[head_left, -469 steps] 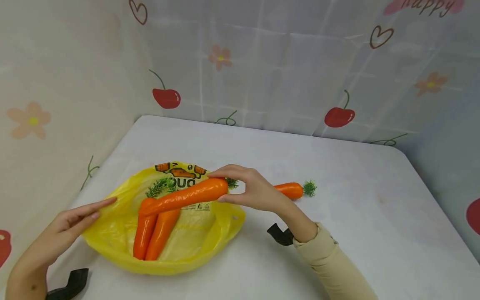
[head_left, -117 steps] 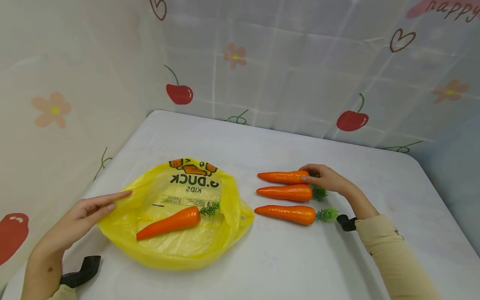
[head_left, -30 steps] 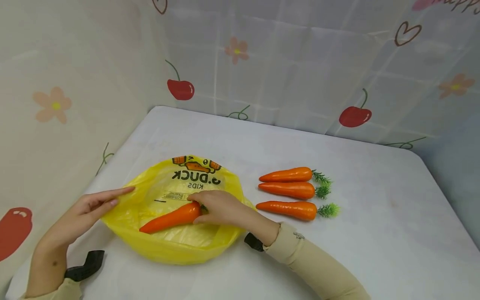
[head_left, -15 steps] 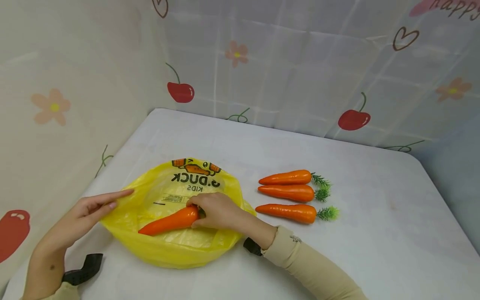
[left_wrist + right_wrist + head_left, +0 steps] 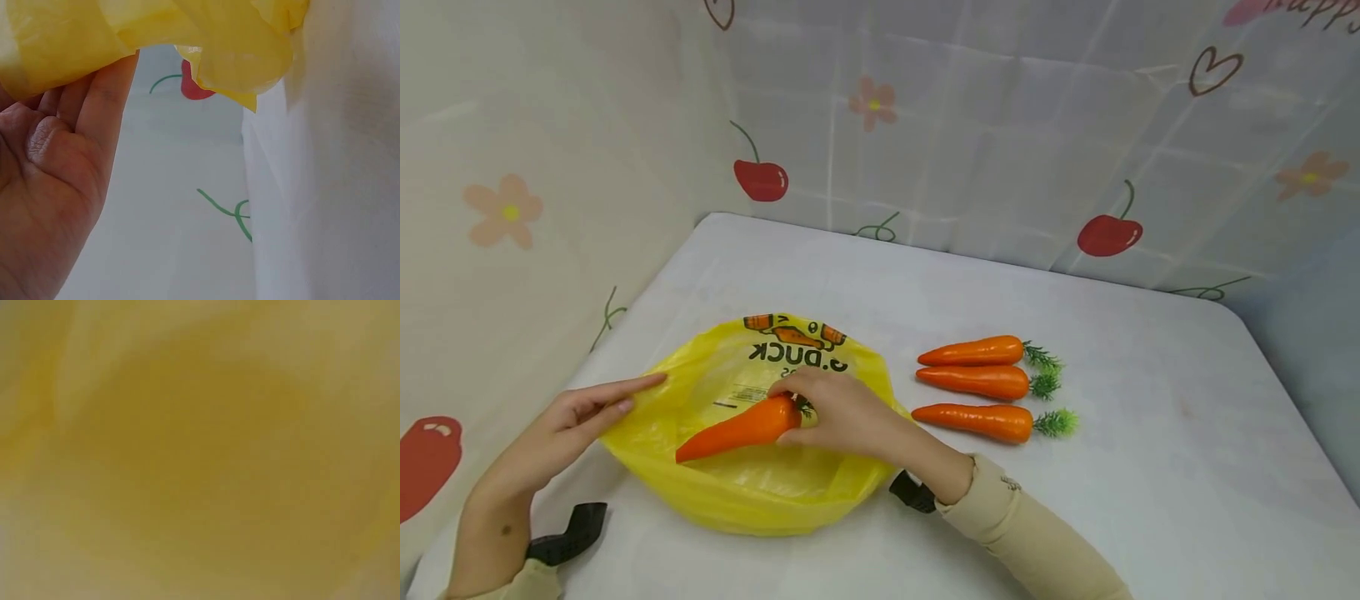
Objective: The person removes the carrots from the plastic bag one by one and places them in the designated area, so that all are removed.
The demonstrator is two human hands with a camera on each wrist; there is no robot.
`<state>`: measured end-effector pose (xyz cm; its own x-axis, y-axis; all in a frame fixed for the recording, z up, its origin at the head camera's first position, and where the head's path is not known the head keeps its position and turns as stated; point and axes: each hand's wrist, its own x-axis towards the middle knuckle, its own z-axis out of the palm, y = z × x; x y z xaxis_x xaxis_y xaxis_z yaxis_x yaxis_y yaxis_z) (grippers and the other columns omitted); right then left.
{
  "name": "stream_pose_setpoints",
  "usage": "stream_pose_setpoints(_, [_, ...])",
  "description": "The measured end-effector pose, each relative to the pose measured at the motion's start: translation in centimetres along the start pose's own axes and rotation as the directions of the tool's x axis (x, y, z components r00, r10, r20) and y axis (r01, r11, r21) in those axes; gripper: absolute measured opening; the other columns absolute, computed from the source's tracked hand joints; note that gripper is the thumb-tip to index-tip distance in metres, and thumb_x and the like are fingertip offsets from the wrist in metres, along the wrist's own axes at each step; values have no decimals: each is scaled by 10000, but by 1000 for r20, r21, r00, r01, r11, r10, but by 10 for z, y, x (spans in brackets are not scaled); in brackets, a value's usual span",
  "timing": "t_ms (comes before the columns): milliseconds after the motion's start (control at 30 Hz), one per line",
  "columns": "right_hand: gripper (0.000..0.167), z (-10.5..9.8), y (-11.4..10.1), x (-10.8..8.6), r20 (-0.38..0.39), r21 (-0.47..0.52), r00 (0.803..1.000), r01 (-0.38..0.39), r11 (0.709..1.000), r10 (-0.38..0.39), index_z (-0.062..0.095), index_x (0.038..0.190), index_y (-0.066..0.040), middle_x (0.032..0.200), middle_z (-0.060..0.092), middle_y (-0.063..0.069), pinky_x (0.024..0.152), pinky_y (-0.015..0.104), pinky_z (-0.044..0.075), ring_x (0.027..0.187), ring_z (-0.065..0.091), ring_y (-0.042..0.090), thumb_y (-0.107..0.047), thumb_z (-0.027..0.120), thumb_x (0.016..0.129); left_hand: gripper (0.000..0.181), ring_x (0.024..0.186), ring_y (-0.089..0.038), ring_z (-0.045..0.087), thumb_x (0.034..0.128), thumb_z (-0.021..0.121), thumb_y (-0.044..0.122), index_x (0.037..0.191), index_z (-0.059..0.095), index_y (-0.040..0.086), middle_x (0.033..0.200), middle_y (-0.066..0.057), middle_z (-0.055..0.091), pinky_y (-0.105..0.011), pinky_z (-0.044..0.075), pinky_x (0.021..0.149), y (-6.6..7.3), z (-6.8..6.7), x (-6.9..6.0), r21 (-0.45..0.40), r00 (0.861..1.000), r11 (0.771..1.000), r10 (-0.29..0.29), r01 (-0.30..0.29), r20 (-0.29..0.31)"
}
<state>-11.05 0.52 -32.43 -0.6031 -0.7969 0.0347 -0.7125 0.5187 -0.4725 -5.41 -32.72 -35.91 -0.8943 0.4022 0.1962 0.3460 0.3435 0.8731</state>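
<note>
My right hand (image 5: 842, 412) reaches over the yellow plastic bag (image 5: 752, 517) and grips an orange carrot (image 5: 737, 431) by its thick end. The carrot lies slanted within the bag's mouth, its green top mostly hidden by the fingers. At the bag's left rim my left hand (image 5: 568, 425) holds the plastic between thumb and fingers, index finger stretched along it. In the left wrist view, the yellow bag (image 5: 206, 37) hides the fingertips of my left hand (image 5: 56, 162). The right wrist view is filled with blurred yellow plastic (image 5: 200, 450).
Right of the bag, three carrots lie side by side on the white table (image 5: 1150, 467): a back one (image 5: 973, 352), a middle one (image 5: 973, 381) and a front one (image 5: 977, 422), leafy tops to the right. A printed curtain (image 5: 985, 142) stands behind the table.
Carrots have gone from the bag to the table, where three now lie. Since half a second ago, my right hand and its carrot have risen slightly. My left hand stays at the rim.
</note>
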Motion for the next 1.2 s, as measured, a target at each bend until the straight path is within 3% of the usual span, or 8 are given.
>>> stream_pose_setpoints(233, [477,-22,-5,-14,-96,48,995,0,999,5,599,1218,-147,1143,569,-47,819,194,425,956,508,79,-321,752,802,361,1222,-24,410,959,403,-93,1308,494,-64,1344,28,509,-121,359,901,2,0,0,2,1000,1000,-7,7,-2])
stream_pose_setpoints(400, [503,-38,-2,-28,-176,136,984,-3,991,27,589,1236,-141,1155,568,-29,830,212,447,980,520,85,-281,770,787,355,1223,-17,405,970,399,-71,1312,490,-62,1344,26,509,-113,356,896,3,1,0,-3,1000,1000,-24,24,-11])
stream_pose_setpoints(600, [477,-58,13,-51,-310,222,951,81,972,-8,606,1201,-108,1095,589,-62,841,228,447,963,532,52,-184,790,768,353,1216,-18,415,969,399,-74,1310,489,-68,1337,27,516,-113,358,895,1,1,0,4,1000,1000,-25,25,-17])
stream_pose_setpoints(733, [469,-69,27,-74,-385,244,923,82,966,19,610,1198,-116,1122,594,-67,846,276,455,971,552,73,-167,787,767,357,1222,-19,412,965,394,-87,1311,485,-74,1337,31,514,-115,352,903,1,1,0,-2,1000,1000,-19,19,-15])
stream_pose_setpoints(967, [466,-80,60,-132,-437,292,867,-112,950,237,611,1193,-103,1089,610,-31,808,287,475,952,560,135,-117,787,762,358,1223,-24,413,962,406,-86,1310,489,-69,1339,25,514,-114,347,907,1,3,1,3,1000,1000,-22,22,-15])
stream_pose_setpoints(1100, [470,-79,76,-165,-412,314,838,-238,919,358,581,1225,-78,1126,596,12,825,192,451,988,556,158,-139,761,794,360,1226,-22,408,962,409,-84,1311,492,-62,1341,23,511,-110,348,902,1,3,0,10,999,999,-30,30,-23])
stream_pose_setpoints(1200, [480,-75,83,-184,-376,331,828,-299,895,416,563,1245,-56,1155,589,58,827,141,428,1017,562,198,-148,746,811,360,1231,-20,401,964,406,-80,1314,490,-60,1345,22,506,-108,344,902,1,3,-1,15,999,999,-33,34,-26])
